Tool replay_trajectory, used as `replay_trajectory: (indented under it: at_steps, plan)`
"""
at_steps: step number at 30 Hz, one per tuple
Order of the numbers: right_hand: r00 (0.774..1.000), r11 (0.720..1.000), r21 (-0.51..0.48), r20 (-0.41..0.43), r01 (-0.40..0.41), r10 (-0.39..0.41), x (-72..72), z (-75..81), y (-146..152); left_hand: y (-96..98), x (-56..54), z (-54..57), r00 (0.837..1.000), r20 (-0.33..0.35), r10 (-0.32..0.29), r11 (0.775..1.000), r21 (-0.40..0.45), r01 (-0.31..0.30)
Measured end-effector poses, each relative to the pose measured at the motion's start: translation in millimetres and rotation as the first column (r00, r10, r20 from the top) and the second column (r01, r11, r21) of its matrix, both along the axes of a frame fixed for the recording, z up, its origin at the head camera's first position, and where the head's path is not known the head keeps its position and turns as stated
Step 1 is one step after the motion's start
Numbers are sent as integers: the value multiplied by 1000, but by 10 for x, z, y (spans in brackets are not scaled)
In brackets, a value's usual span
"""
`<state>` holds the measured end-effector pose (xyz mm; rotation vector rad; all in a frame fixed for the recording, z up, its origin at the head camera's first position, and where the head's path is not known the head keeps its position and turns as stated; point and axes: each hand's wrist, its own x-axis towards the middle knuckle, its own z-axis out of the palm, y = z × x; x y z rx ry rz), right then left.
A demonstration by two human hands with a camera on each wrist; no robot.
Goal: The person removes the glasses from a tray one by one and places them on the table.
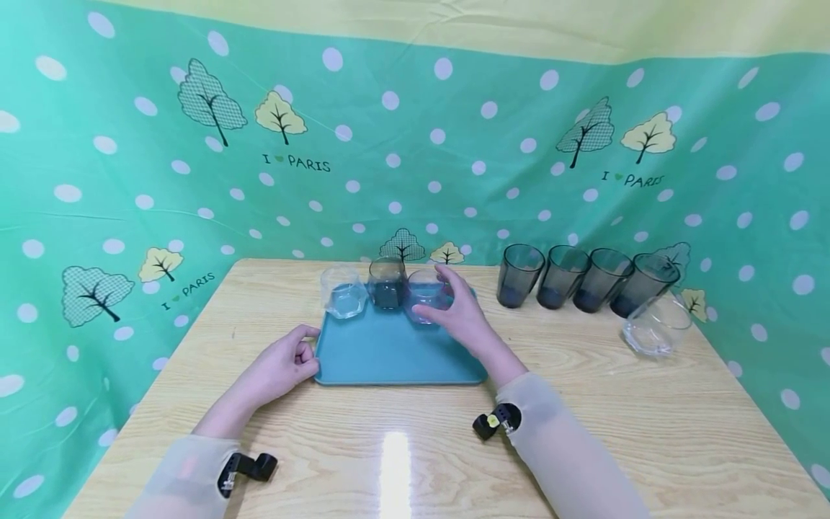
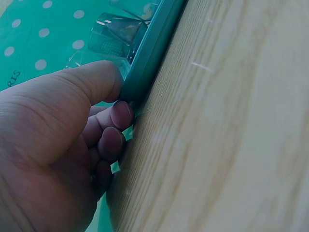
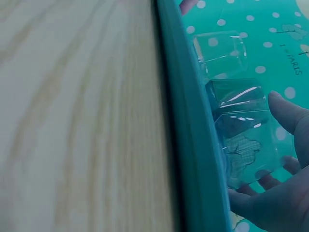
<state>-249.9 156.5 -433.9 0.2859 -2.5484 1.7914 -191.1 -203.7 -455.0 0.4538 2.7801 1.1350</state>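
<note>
A blue-green tray [image 1: 400,353] lies on the table. Along its far side stand a clear glass [image 1: 346,294], a dark grey glass [image 1: 387,285] and another clear glass [image 1: 424,299]. My left hand [image 1: 280,366] holds the tray's left edge, its thumb [image 2: 104,79] against the rim and its other fingers curled. Around the rightmost clear glass [image 3: 248,147] is my right hand [image 1: 462,317], thumb and fingers spread wide on either side. A gap shows between thumb and glass in the right wrist view; whether the fingers touch it I cannot tell.
Several tall dark glasses [image 1: 563,280] stand in a row at the back right of the wooden table [image 1: 311,447]. A clear glass [image 1: 656,328] sits in front of the row's right end. A green dotted cloth [image 1: 402,151] hangs behind and beside the table.
</note>
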Motion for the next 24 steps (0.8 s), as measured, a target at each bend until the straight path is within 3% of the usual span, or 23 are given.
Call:
replay_trajectory:
  at_steps: [14, 24]
  plan:
    - [999, 996, -90, 46, -18, 22, -29, -92, -10, -5, -7, -15, 1000, -7, 2, 1000, -1, -2]
    - [997, 997, -74, 83, 1, 5, -48, -160, 0, -6, -9, -24, 1000, 1, 1, 1000, 9, -1]
